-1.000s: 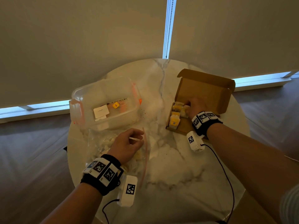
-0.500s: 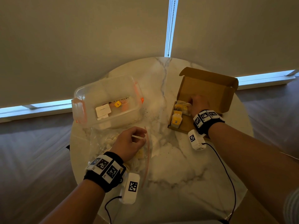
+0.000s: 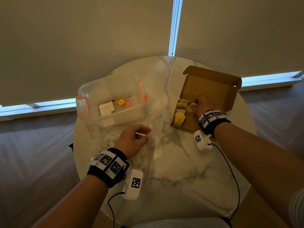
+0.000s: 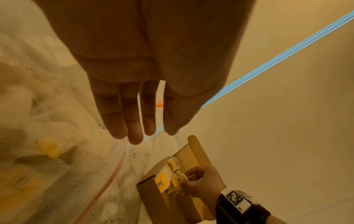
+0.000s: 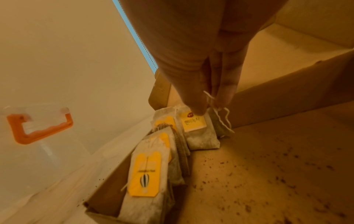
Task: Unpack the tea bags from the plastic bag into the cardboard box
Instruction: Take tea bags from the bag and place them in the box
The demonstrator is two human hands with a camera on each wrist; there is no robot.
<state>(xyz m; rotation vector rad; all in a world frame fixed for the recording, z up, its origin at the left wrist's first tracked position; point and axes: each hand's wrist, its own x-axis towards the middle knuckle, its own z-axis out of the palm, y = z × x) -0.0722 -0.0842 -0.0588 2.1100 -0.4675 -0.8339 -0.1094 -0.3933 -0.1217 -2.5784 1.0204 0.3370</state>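
A clear plastic bag (image 3: 105, 137) with a red zip line lies at the table's left front, with tea bags (image 4: 55, 145) showing through it. My left hand (image 3: 143, 135) is over its mouth, thumb and fingers pinching the rim (image 4: 160, 130). The brown cardboard box (image 3: 210, 83) stands open at the right, several yellow-tagged tea bags (image 3: 180, 118) lined along its left wall. My right hand (image 3: 197, 102) is inside the box. It pinches the string (image 5: 210, 97) of a tea bag (image 5: 199, 136) standing beside the others.
A clear plastic container (image 3: 111, 99) with orange clips (image 5: 38, 128) stands behind the plastic bag, holding small cards and a yellow tag. Tea crumbs speckle the round marble table (image 3: 181, 170) and the box floor (image 5: 277, 174). Wrist cables trail toward the table's front edge.
My right hand has edged a little deeper into the box with the tea bag. The left hand has stayed on the bag's rim.
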